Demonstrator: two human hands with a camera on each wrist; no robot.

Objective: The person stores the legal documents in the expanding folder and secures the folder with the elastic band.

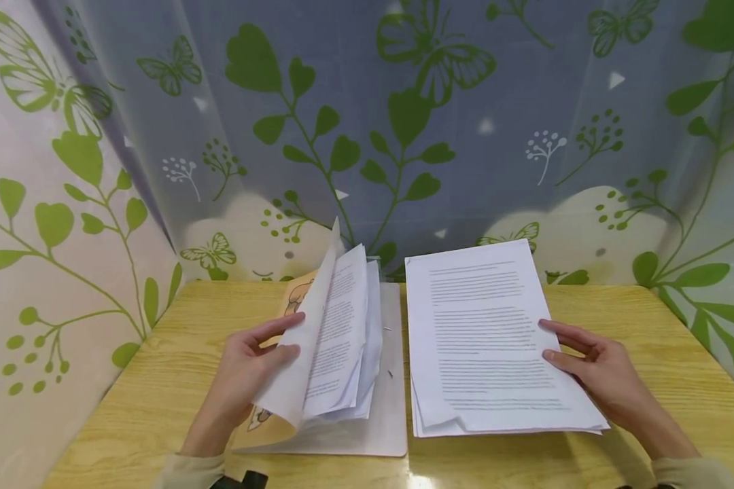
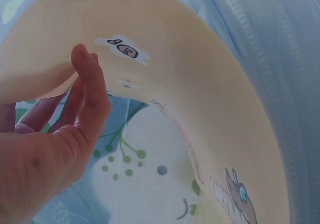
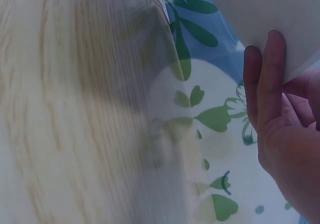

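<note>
My left hand (image 1: 245,370) pinches the turned-up front cover of a document folder (image 1: 391,428). That cover (image 2: 215,84) is pale yellow-orange with cartoon drawings outside and bends in a curve in the left wrist view. Printed sheets (image 1: 339,326) stand partly raised inside the folder, over its whitish back panel. To the right, my right hand (image 1: 612,377) grips a stack of printed papers (image 1: 489,339) by its right edge, fingers and thumb on opposite faces. The stack is tilted up, and a lower corner of one sheet is folded. In the right wrist view, the papers' plain underside (image 3: 280,14) shows.
The folder lies on a wood-grain table (image 1: 153,401). Two small dark metal bits (image 1: 391,373) show on the folder's back panel. A curtain (image 1: 355,136) with green leaves and butterflies hangs behind the table and along both sides.
</note>
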